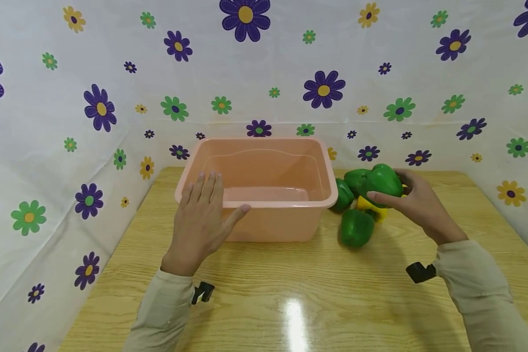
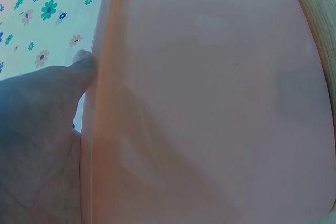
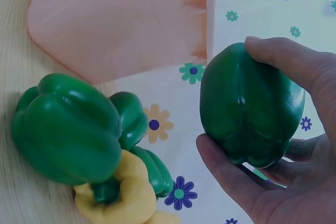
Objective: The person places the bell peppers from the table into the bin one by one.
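Observation:
A green bell pepper (image 1: 382,185) is gripped between the thumb and fingers of my right hand (image 1: 424,205), raised above the other peppers. The right wrist view shows the same pepper (image 3: 252,106) held clear of the pile. My left hand (image 1: 199,225) rests on the near left rim of a peach plastic basin (image 1: 273,222), its fingers straight over the edge and its thumb spread along the front. In the left wrist view, the thumb (image 2: 84,64) touches the basin's rim. The visible part of the basin's floor is bare.
Right of the basin lie several peppers: a green one in front (image 1: 357,228), another green one (image 1: 343,195) against the basin's side, and yellow ones (image 3: 123,192) partly hidden. A flowered cloth (image 1: 264,68) hangs behind the wooden table (image 1: 255,288).

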Action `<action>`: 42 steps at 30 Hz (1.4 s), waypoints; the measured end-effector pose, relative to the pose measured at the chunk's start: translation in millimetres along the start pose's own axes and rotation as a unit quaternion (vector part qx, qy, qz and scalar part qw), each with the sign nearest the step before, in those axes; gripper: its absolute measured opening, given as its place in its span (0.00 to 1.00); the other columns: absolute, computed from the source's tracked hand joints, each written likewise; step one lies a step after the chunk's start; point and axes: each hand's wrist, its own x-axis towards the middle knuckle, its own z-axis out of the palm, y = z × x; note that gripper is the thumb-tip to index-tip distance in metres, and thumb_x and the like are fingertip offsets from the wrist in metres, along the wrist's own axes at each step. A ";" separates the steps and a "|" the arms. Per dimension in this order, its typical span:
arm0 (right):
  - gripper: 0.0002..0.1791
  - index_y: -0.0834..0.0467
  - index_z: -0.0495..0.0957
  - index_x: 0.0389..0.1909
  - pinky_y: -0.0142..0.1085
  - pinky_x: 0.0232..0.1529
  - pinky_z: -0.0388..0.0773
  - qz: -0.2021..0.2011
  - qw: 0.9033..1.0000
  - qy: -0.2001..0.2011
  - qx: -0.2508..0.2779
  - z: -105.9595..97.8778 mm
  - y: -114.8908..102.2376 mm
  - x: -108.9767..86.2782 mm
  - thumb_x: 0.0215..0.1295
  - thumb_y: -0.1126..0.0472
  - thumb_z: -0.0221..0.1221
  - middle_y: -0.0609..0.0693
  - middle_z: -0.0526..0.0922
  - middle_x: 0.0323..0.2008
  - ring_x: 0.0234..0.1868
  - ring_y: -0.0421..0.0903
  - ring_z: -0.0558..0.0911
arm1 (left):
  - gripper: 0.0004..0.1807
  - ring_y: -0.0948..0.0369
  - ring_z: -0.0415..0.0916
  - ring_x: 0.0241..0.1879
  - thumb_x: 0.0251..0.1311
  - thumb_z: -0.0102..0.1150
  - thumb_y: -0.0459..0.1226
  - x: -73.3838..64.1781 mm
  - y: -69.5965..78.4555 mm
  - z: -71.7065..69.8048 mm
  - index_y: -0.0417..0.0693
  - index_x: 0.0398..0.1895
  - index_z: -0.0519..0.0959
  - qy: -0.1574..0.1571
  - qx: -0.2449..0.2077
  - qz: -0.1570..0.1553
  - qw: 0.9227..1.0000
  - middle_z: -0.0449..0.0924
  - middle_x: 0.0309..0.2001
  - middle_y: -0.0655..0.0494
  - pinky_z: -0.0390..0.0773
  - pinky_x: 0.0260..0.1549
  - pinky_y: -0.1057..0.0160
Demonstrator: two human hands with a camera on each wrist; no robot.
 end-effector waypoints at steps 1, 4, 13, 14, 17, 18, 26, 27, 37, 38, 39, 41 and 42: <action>0.48 0.61 0.58 0.77 0.31 0.44 0.78 -0.001 1.000 0.000 0.002 0.1 -1.1 0.5 0.65 0.42 0.67 0.62 0.71 0.64 0.57 0.55 0.73 | 0.54 0.43 0.42 0.79 0.69 0.40 0.70 0.0 0.1 0.0 0.33 0.79 0.51 0.000 0.000 0.000 1.000 0.46 0.80 0.39 0.42 0.76 0.44; 0.48 0.62 0.57 0.77 0.29 0.43 0.78 -0.004 1.000 0.000 0.010 0.6 -4.3 2.0 0.65 0.43 0.67 0.63 0.71 0.64 0.56 0.54 0.74 | 0.54 0.43 0.42 0.79 0.69 0.40 0.70 0.0 0.2 0.2 0.34 0.79 0.51 -0.001 0.000 0.001 1.000 0.46 0.80 0.39 0.42 0.76 0.44; 0.52 0.61 0.54 0.78 0.28 0.45 0.77 0.017 0.999 0.009 0.026 5.3 -14.1 6.9 0.63 0.41 0.68 0.61 0.68 0.66 0.58 0.55 0.72 | 0.54 0.43 0.43 0.79 0.69 0.40 0.70 0.2 0.2 0.3 0.34 0.79 0.51 0.000 -0.001 0.002 1.000 0.47 0.80 0.39 0.42 0.76 0.44; 0.52 0.61 0.54 0.78 0.30 0.46 0.78 0.017 0.999 0.009 0.027 6.0 -15.6 7.5 0.63 0.41 0.68 0.61 0.68 0.67 0.59 0.56 0.72 | 0.54 0.43 0.43 0.79 0.69 0.40 0.70 0.0 0.1 0.0 0.34 0.79 0.51 0.000 -0.001 0.001 1.000 0.47 0.80 0.39 0.42 0.76 0.44; 0.53 0.61 0.53 0.78 0.37 0.50 0.78 0.018 0.999 0.013 0.028 7.5 -19.8 10.0 0.63 0.40 0.67 0.62 0.67 0.68 0.59 0.57 0.72 | 0.54 0.43 0.42 0.79 0.69 0.40 0.70 -0.3 -0.1 -0.3 0.34 0.79 0.51 -0.001 -0.001 0.001 1.000 0.47 0.80 0.39 0.42 0.76 0.44; 0.53 0.61 0.53 0.78 0.40 0.51 0.79 0.018 0.999 0.014 0.028 7.9 -21.0 11.0 0.63 0.39 0.67 0.62 0.67 0.68 0.59 0.57 0.72 | 0.54 0.43 0.43 0.79 0.69 0.40 0.70 -0.4 -0.1 -0.3 0.34 0.79 0.51 -0.001 0.000 0.001 1.000 0.47 0.80 0.39 0.42 0.76 0.44; 0.52 0.59 0.52 0.79 0.40 0.52 0.79 0.008 0.999 0.021 0.042 11.6 -28.6 17.1 0.64 0.40 0.67 0.62 0.66 0.69 0.60 0.58 0.71 | 0.55 0.43 0.42 0.79 0.69 0.39 0.70 0.1 0.5 -0.6 0.34 0.79 0.50 -0.002 0.002 0.001 1.000 0.46 0.80 0.39 0.43 0.76 0.44; 0.52 0.59 0.52 0.79 0.41 0.52 0.79 0.006 0.999 0.023 0.043 12.2 -29.9 17.9 0.64 0.41 0.67 0.62 0.66 0.69 0.60 0.59 0.71 | 0.55 0.43 0.42 0.79 0.69 0.39 0.70 0.0 0.5 -0.6 0.34 0.79 0.50 -0.003 0.001 0.000 1.000 0.46 0.80 0.39 0.42 0.76 0.44; 0.51 0.58 0.53 0.79 0.41 0.54 0.80 -0.004 0.997 0.031 0.068 18.3 -46.9 23.7 0.64 0.42 0.67 0.59 0.67 0.69 0.60 0.56 0.73 | 0.54 0.43 0.43 0.79 0.69 0.41 0.69 -0.7 0.7 -1.1 0.33 0.79 0.50 -0.002 0.004 0.000 1.000 0.48 0.79 0.38 0.43 0.76 0.44; 0.51 0.58 0.53 0.79 0.40 0.53 0.80 -0.006 0.997 0.032 0.068 18.5 -48.3 24.6 0.64 0.42 0.67 0.59 0.67 0.69 0.59 0.56 0.73 | 0.54 0.43 0.43 0.79 0.69 0.40 0.69 -0.6 0.7 -1.1 0.33 0.79 0.50 -0.002 0.005 0.000 1.000 0.48 0.79 0.38 0.43 0.76 0.44; 0.51 0.58 0.53 0.79 0.40 0.53 0.80 -0.007 0.997 0.032 0.068 18.9 -49.9 25.5 0.64 0.41 0.67 0.59 0.67 0.69 0.59 0.56 0.73 | 0.54 0.43 0.43 0.79 0.69 0.40 0.69 -0.7 0.5 -1.1 0.33 0.79 0.50 -0.001 0.004 0.001 1.000 0.49 0.79 0.38 0.43 0.76 0.44; 0.51 0.57 0.53 0.79 0.38 0.51 0.80 -0.009 0.997 0.031 0.069 19.6 -52.8 27.0 0.64 0.41 0.67 0.58 0.67 0.70 0.59 0.56 0.74 | 0.54 0.43 0.43 0.79 0.69 0.40 0.69 -0.7 0.2 -1.1 0.34 0.79 0.50 -0.002 0.003 0.000 1.000 0.49 0.79 0.38 0.43 0.76 0.44; 0.51 0.57 0.53 0.79 0.36 0.50 0.80 -0.010 0.997 0.030 0.071 20.0 -54.2 27.6 0.64 0.41 0.67 0.58 0.67 0.70 0.59 0.56 0.74 | 0.54 0.43 0.43 0.79 0.69 0.40 0.69 -0.7 0.1 -1.1 0.34 0.79 0.50 -0.003 0.003 0.000 1.000 0.49 0.79 0.38 0.43 0.76 0.44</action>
